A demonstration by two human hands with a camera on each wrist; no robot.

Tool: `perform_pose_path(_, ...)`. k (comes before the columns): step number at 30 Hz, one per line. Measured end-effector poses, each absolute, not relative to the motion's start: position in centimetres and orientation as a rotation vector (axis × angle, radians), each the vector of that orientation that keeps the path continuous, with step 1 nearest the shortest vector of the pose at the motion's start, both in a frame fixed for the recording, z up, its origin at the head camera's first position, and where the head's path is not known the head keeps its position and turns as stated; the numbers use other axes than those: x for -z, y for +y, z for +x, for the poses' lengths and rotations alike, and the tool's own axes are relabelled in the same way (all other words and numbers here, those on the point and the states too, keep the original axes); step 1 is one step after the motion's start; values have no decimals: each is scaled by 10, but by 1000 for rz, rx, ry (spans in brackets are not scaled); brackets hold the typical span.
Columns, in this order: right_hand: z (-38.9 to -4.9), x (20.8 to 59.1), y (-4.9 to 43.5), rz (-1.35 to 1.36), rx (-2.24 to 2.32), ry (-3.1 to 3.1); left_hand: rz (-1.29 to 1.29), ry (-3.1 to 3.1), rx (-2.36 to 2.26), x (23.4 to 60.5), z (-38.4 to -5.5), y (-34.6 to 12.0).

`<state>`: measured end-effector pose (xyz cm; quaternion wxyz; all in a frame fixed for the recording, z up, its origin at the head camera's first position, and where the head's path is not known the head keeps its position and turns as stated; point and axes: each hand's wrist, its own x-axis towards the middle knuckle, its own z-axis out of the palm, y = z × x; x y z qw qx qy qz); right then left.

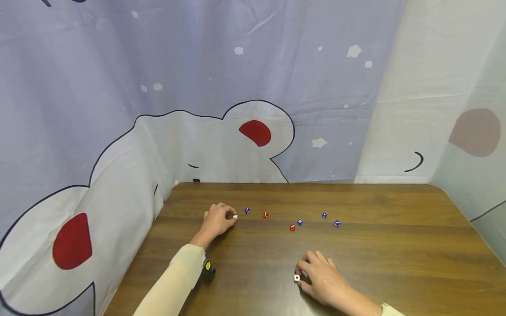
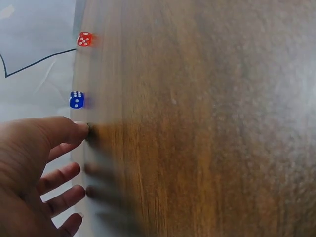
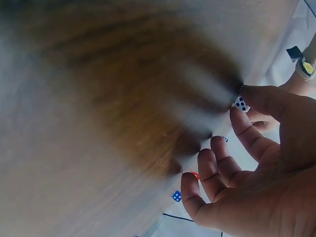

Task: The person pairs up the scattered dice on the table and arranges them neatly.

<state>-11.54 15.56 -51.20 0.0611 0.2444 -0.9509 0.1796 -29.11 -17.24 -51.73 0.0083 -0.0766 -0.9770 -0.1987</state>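
Note:
At the left of the tabletop, my left hand (image 1: 217, 219) pinches a white die (image 1: 235, 217) between thumb and fingertips. The thumb hides nearly all of that die in the left wrist view. A blue die (image 1: 247, 211) lies just right of it, followed by a red die (image 1: 265, 215). Nearer the front, my right hand (image 1: 322, 278) holds another white die (image 1: 297, 278), its red pip facing the head camera. The right wrist view shows this white die (image 3: 241, 104) between thumb and index finger, dark pips toward the camera; the other fingers are loosely bent.
Farther right lie a second red die (image 1: 292, 228) and several blue dice, among them one beside it (image 1: 300, 222) and the rightmost blue die (image 1: 337, 224). They rest on a brown wooden table (image 1: 395, 245). A printed curtain (image 1: 316, 87) hangs behind its far edge.

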Motion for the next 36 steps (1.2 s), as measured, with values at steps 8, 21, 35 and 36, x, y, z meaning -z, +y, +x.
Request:
perform_pose_path(8,-116,512,156,738,-551,-2887,-207,-3062,619,518,-291,-172)
perform_pose_path(21,-116,508,158,735,-552,-2908,-240,-3099,619,515,-283,-171)
perform_pose_path(35,-116,509,158,736,-554,-2892,-342,-3101,582,511,-259,-163)
perform_pose_path(36,-116,509,158,735,-554,-2892,-347,-3101,583,511,-257,-162)
